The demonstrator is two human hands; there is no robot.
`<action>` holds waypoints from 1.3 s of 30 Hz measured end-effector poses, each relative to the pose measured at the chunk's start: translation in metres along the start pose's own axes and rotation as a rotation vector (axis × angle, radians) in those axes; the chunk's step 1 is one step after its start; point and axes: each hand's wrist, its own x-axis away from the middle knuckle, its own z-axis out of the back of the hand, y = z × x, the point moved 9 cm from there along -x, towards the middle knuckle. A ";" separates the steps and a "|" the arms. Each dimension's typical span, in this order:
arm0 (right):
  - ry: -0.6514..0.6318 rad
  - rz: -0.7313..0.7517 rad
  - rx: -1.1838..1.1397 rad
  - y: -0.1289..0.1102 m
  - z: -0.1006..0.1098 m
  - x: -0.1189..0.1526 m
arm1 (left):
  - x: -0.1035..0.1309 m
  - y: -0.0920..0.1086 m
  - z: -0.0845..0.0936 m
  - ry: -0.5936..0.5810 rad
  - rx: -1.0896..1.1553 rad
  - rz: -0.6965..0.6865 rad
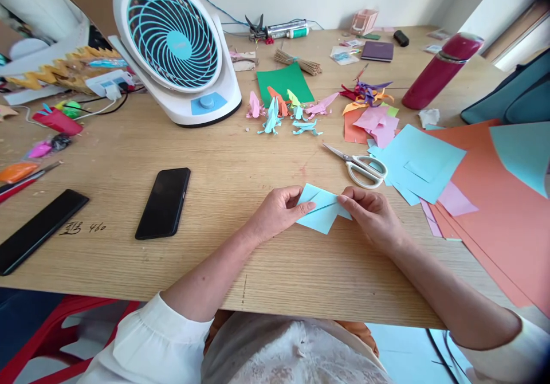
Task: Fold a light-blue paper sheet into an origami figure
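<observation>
i'm mid-fold on one light blue paper [320,209] lying on the wooden table [240,269] just in front of me: my left hand [275,212] pinches its left corner and my right hand [372,215] pinches the right edge, so the next move, i judge, calls for lining up the edges and pressing a crease. i count one pair of scissors [363,166] just beyond, two dark phones [164,202] to the left, one fan [176,43], one red flask [442,69], and about seven small folded paper figures [283,112], too clustered to count surely.

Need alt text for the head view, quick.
Both hands, left hand and right hand, pinch a folded light blue paper on a wooden table. Scissors, coloured sheets, a phone and a fan lie around it.
</observation>
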 end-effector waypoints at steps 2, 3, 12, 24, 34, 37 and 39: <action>0.036 0.004 -0.035 0.004 0.004 -0.001 | -0.001 -0.002 -0.001 -0.011 0.051 0.019; 0.048 0.006 -0.046 0.006 0.005 -0.001 | -0.001 -0.003 -0.001 -0.011 0.065 0.029; 0.084 -0.014 -0.058 0.005 0.009 0.002 | 0.000 -0.001 0.001 -0.003 0.029 0.061; 0.007 0.060 -0.097 0.000 0.002 0.000 | 0.002 -0.003 -0.002 0.007 0.065 0.067; -0.102 0.071 -0.126 -0.006 -0.010 0.002 | 0.002 0.006 -0.003 0.032 -0.089 -0.019; -0.130 0.082 -0.122 -0.011 -0.015 0.003 | 0.003 0.014 -0.005 0.040 -0.146 -0.087; -0.138 0.084 -0.129 -0.011 -0.018 0.003 | 0.005 0.019 -0.005 0.063 -0.205 -0.133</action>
